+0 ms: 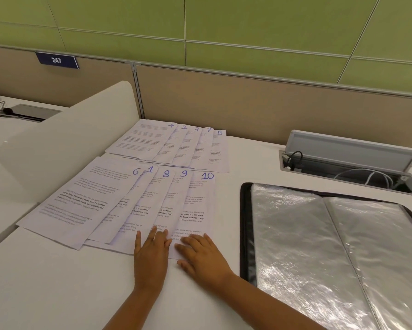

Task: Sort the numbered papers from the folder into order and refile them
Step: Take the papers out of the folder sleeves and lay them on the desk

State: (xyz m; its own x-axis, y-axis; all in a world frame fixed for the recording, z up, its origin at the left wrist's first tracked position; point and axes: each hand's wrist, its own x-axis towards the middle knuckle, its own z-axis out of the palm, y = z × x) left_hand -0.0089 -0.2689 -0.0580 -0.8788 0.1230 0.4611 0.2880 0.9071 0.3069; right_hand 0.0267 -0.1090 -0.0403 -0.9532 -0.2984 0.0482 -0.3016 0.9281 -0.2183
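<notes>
Two fanned rows of numbered papers lie on the white desk. The far row (162, 141) reads 4, 2, 3, 7, 5 from left to right. The near row (100, 198) reads 6, 1, 8, 9, 10. My left hand (151, 256) rests flat, fingers spread, on the bottom edges of the 8 and 9 sheets. My right hand (203, 254) lies flat on the bottom of sheet 10 (201, 201). Neither hand grips anything. The open black folder (245, 225) with shiny plastic sleeves lies to the right of the papers.
A curved white divider (64, 148) borders the papers on the left. A raised cable hatch (347, 148) with wires sits at the back right. A beige partition (247, 98) closes the desk's far edge. Bare desk surface lies in front of the papers.
</notes>
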